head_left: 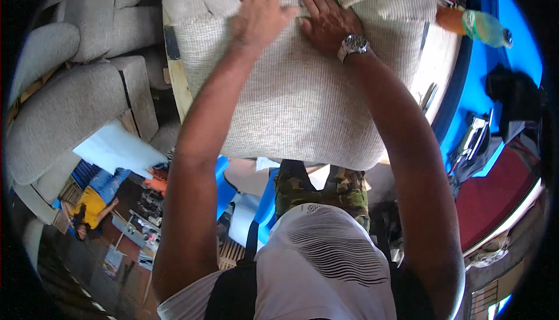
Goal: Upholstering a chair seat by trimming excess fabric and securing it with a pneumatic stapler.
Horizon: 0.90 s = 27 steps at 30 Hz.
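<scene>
A beige woven-fabric seat cushion [297, 110] lies in front of me. Its far edge carries loose, folded fabric flaps [402, 3]. My right hand [332, 20], with a metal watch [354, 45] on the wrist, lies flat near that far edge with its fingers spread and nothing held. Slightly blurred, my left hand [260, 11] is over the same edge to its left, fingers stretched out and thumb apart. I cannot tell whether it touches the fabric.
A bottle of yellow-orange liquid [474, 26] lies at the far right, beside blue material [515, 23]. Upholstered sofa pieces [70, 116] are stacked on the left. Lower left, another person in a yellow top [90, 206] is near scattered tools. A wooden board edge [181, 87] shows beside the cushion.
</scene>
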Motion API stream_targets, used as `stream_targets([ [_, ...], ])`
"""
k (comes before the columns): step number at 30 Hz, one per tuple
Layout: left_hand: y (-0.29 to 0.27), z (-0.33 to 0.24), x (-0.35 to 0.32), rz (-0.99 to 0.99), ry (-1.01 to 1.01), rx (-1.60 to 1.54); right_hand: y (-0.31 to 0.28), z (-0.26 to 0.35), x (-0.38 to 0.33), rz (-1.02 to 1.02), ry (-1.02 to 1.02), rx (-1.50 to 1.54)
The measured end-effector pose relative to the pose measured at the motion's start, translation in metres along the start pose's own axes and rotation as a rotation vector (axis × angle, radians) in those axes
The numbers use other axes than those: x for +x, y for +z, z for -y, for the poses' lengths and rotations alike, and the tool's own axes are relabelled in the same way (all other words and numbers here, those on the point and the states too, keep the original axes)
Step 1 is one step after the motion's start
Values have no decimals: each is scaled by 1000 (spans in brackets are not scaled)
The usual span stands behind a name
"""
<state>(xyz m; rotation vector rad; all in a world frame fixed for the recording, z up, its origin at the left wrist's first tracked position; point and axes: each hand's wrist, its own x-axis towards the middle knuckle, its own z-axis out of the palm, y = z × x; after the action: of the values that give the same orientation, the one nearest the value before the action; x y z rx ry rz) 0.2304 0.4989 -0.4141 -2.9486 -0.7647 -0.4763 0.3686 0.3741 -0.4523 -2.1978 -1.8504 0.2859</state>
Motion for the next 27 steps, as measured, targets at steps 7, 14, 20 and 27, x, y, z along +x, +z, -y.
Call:
stream_targets([
  [7,-14,5,-2,380,-291,105,2,12,-21,46,40,-78],
  [14,-28,11,3,376,-276,24,-10,26,-17,73,33,-151],
  [20,-24,23,-13,109,-199,-17,-12,35,-10,93,28,-176],
  [27,-75,46,45,916,-177,315,-26,39,-9,204,79,-67],
])
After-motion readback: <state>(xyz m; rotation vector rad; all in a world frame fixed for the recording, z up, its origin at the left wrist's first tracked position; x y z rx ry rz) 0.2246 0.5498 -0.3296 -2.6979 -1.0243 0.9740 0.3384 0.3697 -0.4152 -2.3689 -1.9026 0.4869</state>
